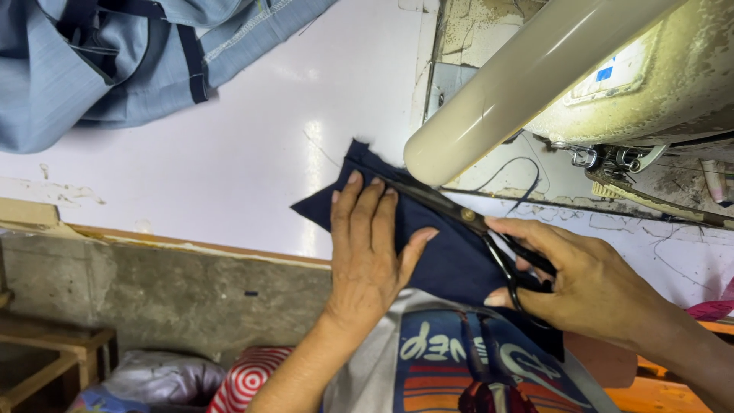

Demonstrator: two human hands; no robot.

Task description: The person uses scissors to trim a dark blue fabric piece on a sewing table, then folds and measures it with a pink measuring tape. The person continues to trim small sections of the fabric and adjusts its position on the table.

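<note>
The left hand [368, 248] lies flat, fingers spread, pinning the navy cloth [443, 256] to the desk [252, 153] just before the sewing machine [550, 76]. The right hand [589, 287] grips black scissors [466, 218], blades running slantwise along the cloth's far edge toward the machine's arm. Blue fabric [115, 61] lies well left of the machine.

Tailoring or sewing workshop, small and well used. Evidence: a cream industrial sewing machine [550, 69] with worn, grimy body and presser foot area sits on a white work table [229, 153] with chipped, scratched surface; black tailor's shears [474, 229] lie across a piece of navy cloth [451, 260], and a pale blue half-sewn garment [99, 61] is heaped at the table's far corner. Rough concrete wall [153, 291] and bare wooden frame [53, 352] beside the table.
</note>
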